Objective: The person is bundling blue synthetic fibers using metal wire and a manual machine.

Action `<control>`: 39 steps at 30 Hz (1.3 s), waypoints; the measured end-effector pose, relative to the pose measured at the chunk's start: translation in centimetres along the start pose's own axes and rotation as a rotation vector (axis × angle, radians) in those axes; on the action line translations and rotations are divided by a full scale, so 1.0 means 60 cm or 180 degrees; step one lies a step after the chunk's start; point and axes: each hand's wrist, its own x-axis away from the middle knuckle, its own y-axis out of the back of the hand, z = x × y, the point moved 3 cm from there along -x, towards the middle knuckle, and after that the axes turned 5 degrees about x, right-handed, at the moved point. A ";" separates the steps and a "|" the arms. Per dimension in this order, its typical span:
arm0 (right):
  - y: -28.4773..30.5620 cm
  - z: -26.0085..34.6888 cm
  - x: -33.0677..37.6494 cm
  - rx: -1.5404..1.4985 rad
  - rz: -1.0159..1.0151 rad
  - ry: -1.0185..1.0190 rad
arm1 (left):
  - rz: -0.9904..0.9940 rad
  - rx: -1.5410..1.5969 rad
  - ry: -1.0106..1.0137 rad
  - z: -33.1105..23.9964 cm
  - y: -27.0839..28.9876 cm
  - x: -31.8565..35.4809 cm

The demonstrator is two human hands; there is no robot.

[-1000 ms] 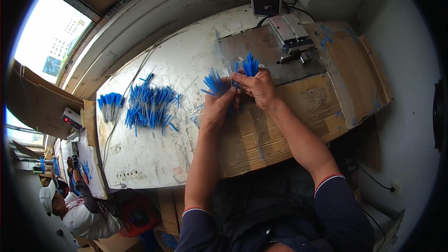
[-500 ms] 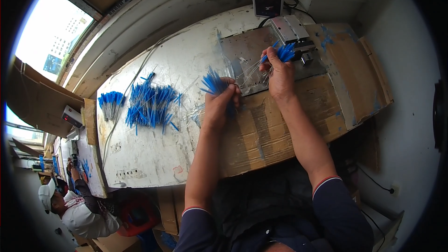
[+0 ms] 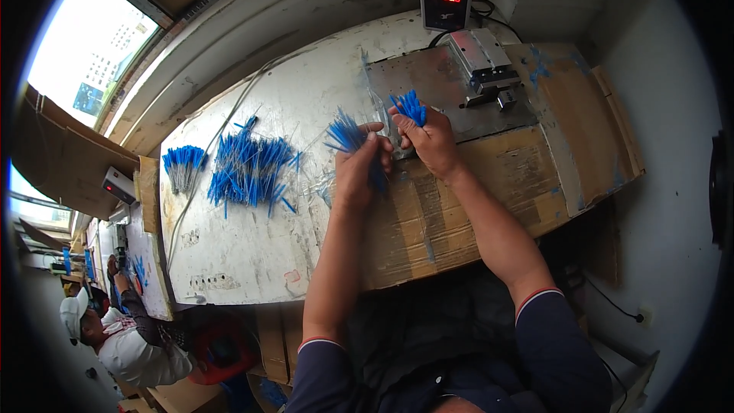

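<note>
Camera worn on head, looking down and a bit ahead. Very wide, round view; straight lines bend near rim. Left hand [image 3: 359, 167] and right hand [image 3: 434, 145] near middle, close below. White table [image 3: 252, 256] fills much of view. Window [image 3: 90, 50] farther off, upper left.

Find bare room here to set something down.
Bare white tabletop lies between the large pile of blue-tipped strands and the near edge, and farther off between that pile and the metal plate. Crowded: the pile, the smaller bundle beside it, and around the left hand and right hand.

The bunched strands [image 3: 345, 133] are blue, the tabletop [image 3: 252, 256] white, the navy sleeves [image 3: 556, 336] edged in red and white.
</note>
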 end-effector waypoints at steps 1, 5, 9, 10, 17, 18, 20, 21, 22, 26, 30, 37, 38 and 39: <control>0.004 -0.004 0.000 0.0006 -0.0002 0.0004 | -0.0029 0.0012 0.0007 0.001 0.001 0.000; 0.015 0.001 -0.006 -0.0977 -0.0290 0.0108 | -0.0024 -0.0020 0.0013 -0.005 -0.001 0.004; 0.026 -0.018 -0.015 -0.1176 -0.0134 -0.0269 | 0.0026 0.0041 0.0089 -0.006 -0.010 0.004; 0.028 -0.025 -0.015 -0.1378 -0.0008 -0.0555 | 0.0090 0.0046 0.0099 -0.004 -0.010 0.002; 0.034 -0.003 -0.007 -0.2169 0.0384 -0.1243 | 0.0144 -0.0151 0.0182 -0.001 -0.006 0.006; 0.027 -0.001 -0.003 -0.1836 0.0423 -0.1217 | 0.0134 -0.0154 0.0175 -0.001 -0.004 0.006; 0.011 0.008 0.004 -0.1508 0.0466 -0.1194 | 0.0223 -0.0445 0.0216 0.001 -0.003 0.008; 0.001 0.017 0.007 -0.1271 0.0410 -0.1072 | 0.0214 -0.0446 0.0216 0.001 -0.004 0.010; -0.005 0.021 0.009 -0.1036 0.0353 -0.0949 | 0.0315 -0.0669 0.0230 0.001 -0.005 0.012; -0.001 0.012 0.011 -0.1003 0.0202 -0.0684 | 0.0496 -0.0961 0.0265 0.005 -0.014 0.010; 0.012 0.011 0.009 -0.1172 -0.0007 -0.0694 | 0.0408 -0.0666 0.0205 0.002 -0.019 0.013; 0.044 -0.005 -0.006 -0.1469 -0.0754 -0.0650 | 0.0227 -0.0526 0.0175 -0.002 -0.019 0.012; 0.043 -0.004 -0.006 -0.1471 -0.0755 -0.0649 | 0.0230 -0.0532 0.0127 -0.004 -0.019 0.011; 0.040 -0.002 -0.006 -0.1386 -0.0654 -0.0642 | 0.0230 -0.0534 0.0127 -0.003 -0.017 0.011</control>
